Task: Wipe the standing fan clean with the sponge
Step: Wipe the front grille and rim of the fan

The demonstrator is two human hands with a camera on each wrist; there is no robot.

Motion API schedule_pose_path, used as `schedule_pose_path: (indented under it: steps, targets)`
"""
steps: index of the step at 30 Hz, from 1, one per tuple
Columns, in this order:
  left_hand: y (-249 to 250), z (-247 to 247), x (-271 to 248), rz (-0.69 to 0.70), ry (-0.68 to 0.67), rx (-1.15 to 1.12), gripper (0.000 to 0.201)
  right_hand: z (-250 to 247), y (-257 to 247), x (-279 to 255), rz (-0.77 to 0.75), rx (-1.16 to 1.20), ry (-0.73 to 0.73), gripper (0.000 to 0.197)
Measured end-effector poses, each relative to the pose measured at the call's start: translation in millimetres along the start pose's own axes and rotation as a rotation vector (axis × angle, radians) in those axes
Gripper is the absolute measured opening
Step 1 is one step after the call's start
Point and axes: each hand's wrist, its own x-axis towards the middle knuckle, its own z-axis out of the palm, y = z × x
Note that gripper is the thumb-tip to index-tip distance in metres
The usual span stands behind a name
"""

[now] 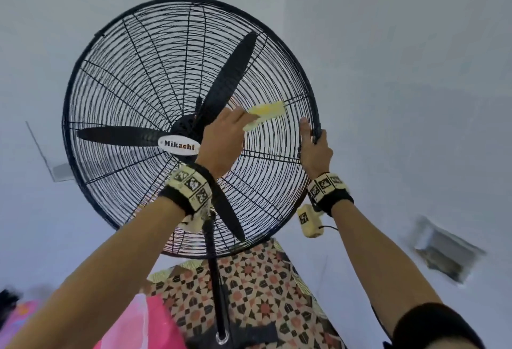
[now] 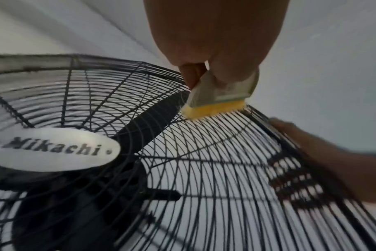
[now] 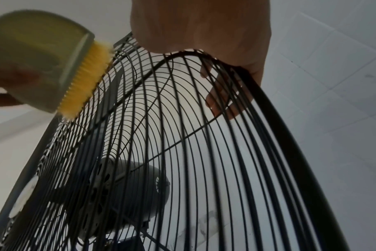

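Step in hand: wiping front grille of fan (image 1: 177,93). L hand (image 1: 224,140), fingers clamped on sponge (image 1: 266,114), presses its yellow face to wires, right of hub, near rim. R hand (image 1: 315,151), fingers curled round rim (image 1: 315,115), steadies it. Next, likely: sweep along wires w/ light pressure; remaining grille unverified.

Below us we see a floor (image 1: 263,287) tiled in red, black and cream stars. The fan (image 1: 177,93) stands on it by its black pole (image 1: 215,271). Just left of the pole's foot lies something pink (image 1: 158,321), too blurred for us to name.
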Motion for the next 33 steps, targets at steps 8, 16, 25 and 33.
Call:
schedule_pose_path:
  steps: [8,16,25,33]
  targets:
    - [4.3,0.1,-26.6,0.089,-0.091,-0.036,0.041,-0.5,-5.9,-7.4,-0.029,-0.02,0.024,0.071]
    - [11.3,-6.0,-35.6,0.071,-0.147,-0.045,0.027,-0.6,-7.5,-12.1,-0.016,-0.022,0.019,0.076]
    - [25.6,-31.5,22.1,-0.088,-0.023,-0.077,0.024,-6.2,-7.3,-21.2,0.005,0.001,-0.006,0.073]
    - [27.0,-26.3,-10.4,0.046,-0.026,-0.115,0.02,-19.0,-13.9,-15.7,0.112,0.007,-0.156,0.105]
